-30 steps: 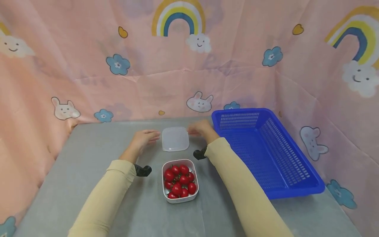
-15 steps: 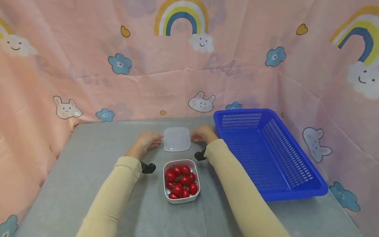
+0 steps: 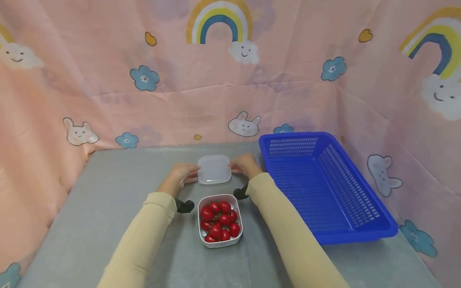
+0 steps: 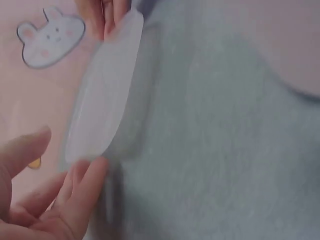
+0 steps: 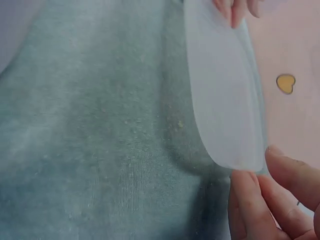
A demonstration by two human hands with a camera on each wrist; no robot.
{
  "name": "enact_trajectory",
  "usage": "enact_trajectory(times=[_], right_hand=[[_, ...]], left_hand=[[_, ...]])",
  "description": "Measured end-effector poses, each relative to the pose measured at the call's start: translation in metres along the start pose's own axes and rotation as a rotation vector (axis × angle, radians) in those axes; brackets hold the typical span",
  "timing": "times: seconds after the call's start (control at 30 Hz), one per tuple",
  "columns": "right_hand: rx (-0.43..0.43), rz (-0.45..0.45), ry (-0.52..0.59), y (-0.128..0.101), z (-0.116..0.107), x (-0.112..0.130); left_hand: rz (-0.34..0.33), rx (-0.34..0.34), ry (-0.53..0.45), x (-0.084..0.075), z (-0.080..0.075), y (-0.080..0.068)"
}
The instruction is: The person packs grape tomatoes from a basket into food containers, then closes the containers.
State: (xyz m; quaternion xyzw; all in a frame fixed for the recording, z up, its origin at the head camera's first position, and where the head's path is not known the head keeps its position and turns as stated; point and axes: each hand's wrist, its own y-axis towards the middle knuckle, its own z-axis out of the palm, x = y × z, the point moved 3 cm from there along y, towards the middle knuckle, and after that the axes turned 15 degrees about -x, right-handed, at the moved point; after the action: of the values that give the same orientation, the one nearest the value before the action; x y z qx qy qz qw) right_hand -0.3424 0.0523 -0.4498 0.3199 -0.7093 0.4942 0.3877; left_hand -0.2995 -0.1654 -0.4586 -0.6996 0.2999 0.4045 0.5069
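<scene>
A translucent, rounded-square plastic lid (image 3: 214, 170) is at the back middle of the table, casting a shadow beside it in both wrist views. My left hand (image 3: 183, 173) holds its left edge, the fingertips at the rim of the lid (image 4: 104, 97) and the thumb spread above. On the opposite edge, my right hand (image 3: 245, 165) holds the lid (image 5: 225, 95) with fingers under the rim and the thumb close beside the corner. Nearer to me, between the forearms, stands a white container (image 3: 223, 244) filled with several red cherry tomatoes (image 3: 216, 231).
A large blue plastic basket (image 3: 360, 236) with slotted walls stands at the right, beside my right forearm. The grey tabletop (image 3: 108, 192) runs back to a pink patterned curtain (image 3: 173, 108), which also hangs along both sides.
Both hands have come inward from beside the lid onto its left and right edges, with the fingers now at the rim. The tomato container and basket stay put.
</scene>
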Motion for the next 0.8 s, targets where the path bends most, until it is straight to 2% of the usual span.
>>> enact_trajectory(times=[0.2, 0.3, 0.43, 0.6, 0.8], right_hand=[[0.039, 0.015, -0.053, -0.009, -0.010, 0.012], [0.108, 0.034, -0.039, -0.013, -0.015, 0.021], [0.194, 0.044, -0.021, -0.020, -0.018, 0.025], [0.262, 0.023, -0.040, -0.029, -0.027, 0.023], [0.347, -0.016, -0.081, -0.040, -0.037, 0.025]], left_hand=[[0.048, 0.005, -0.008, -0.007, -0.005, -0.011], [0.076, 0.043, -0.007, -0.013, -0.011, -0.018], [0.095, 0.084, -0.060, -0.014, -0.019, -0.027], [0.096, 0.143, -0.142, -0.010, -0.023, -0.037], [0.103, 0.231, -0.154, -0.007, -0.030, -0.051]])
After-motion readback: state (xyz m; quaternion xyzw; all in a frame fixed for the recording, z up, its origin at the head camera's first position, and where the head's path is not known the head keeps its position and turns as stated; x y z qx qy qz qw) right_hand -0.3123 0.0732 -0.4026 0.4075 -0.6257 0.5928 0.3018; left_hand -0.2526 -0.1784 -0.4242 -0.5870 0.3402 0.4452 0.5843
